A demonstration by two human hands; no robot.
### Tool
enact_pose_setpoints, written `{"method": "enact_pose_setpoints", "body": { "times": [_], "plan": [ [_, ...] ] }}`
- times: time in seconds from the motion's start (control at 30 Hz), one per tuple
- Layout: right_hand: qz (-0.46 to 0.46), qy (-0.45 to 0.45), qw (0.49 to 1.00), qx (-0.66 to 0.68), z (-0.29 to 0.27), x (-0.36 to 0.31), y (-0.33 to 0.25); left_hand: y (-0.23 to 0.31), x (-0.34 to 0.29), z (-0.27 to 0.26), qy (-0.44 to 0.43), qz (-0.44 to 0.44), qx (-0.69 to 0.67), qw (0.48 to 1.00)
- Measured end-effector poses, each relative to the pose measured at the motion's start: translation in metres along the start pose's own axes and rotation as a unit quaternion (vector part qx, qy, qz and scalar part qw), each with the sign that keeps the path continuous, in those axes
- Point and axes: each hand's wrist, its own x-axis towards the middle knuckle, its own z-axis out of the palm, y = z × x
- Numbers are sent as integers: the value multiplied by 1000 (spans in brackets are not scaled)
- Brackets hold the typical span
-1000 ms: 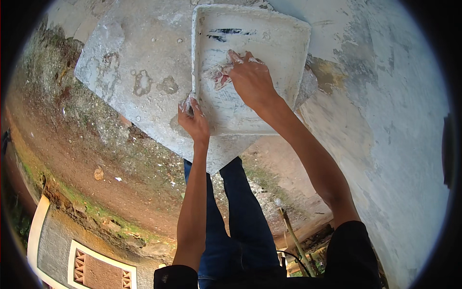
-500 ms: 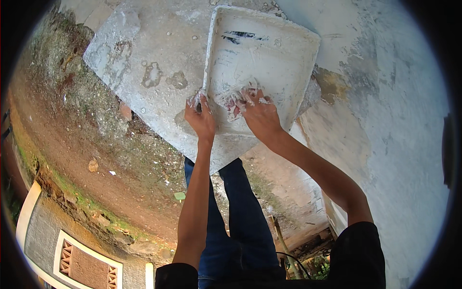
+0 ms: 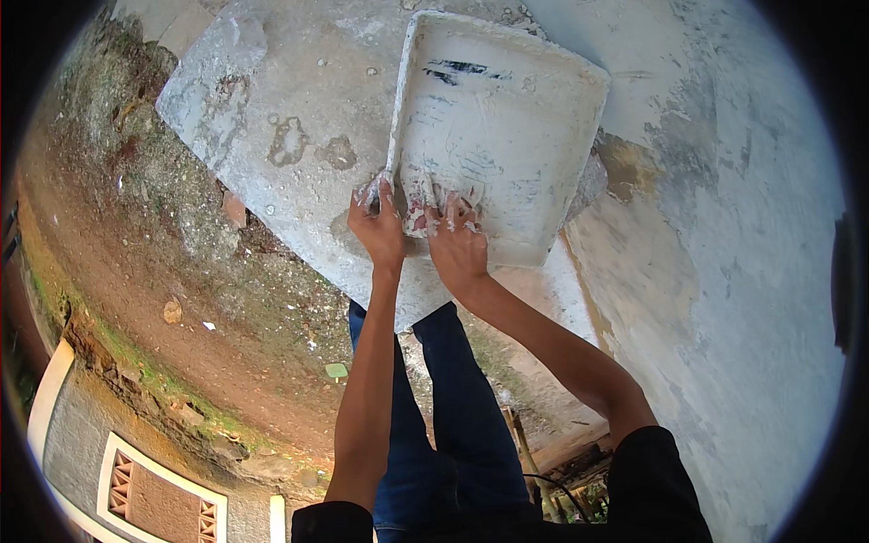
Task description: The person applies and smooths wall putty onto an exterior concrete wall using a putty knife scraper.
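A shallow, square-cornered tray [image 3: 507, 118], caked with white paste, lies tilted on a grey slab. My left hand [image 3: 377, 226] pinches its left rim near the lower corner, the fingertips smeared white. Inside the tray, by that same corner, my right hand [image 3: 458, 242] has its bent fingers pressed on a soft, stringy clump [image 3: 422, 195] coated in white, with reddish patches showing through. What the clump is made of cannot be made out. Dark streaks and thin scrape marks run across the tray's floor.
The stained slab [image 3: 299, 208] under the tray has its corner toward my legs [image 3: 462, 398]. On the right rises a pale, patchy plastered surface [image 3: 724, 253]. Stony, mossy ground [image 3: 208, 299] stretches left, with a small building [image 3: 154, 462] at the lower left.
My right hand has slid left and slightly down in the tray, bringing the clump close to the left rim. The tray has shifted a little to the right; my left hand stays on its rim.
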Motion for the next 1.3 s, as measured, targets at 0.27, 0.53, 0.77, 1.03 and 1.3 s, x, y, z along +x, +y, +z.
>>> {"method": "enact_pose_setpoints", "body": {
  "times": [0.27, 0.53, 0.77, 1.03, 1.3],
  "plan": [
    [-15, -21, 999, -31, -30, 9, 4, 6, -2, -2, -17, -21, -15, 1000],
    [-79, 4, 997, -25, -19, 8, 47, 8, -1, 0, -18, -23, 9, 1000],
    [-52, -26, 997, -55, -16, 17, 21, 0, 0, -1, -3, 8, 27, 1000],
    [-50, -10, 998, 22, -19, 32, 20, -4, 0, -1, -5, 16, 6, 1000],
    [55, -91, 992, 73, -67, 33, 44, -2, 1, -1, 8, 24, 37, 999]
  ]
}}
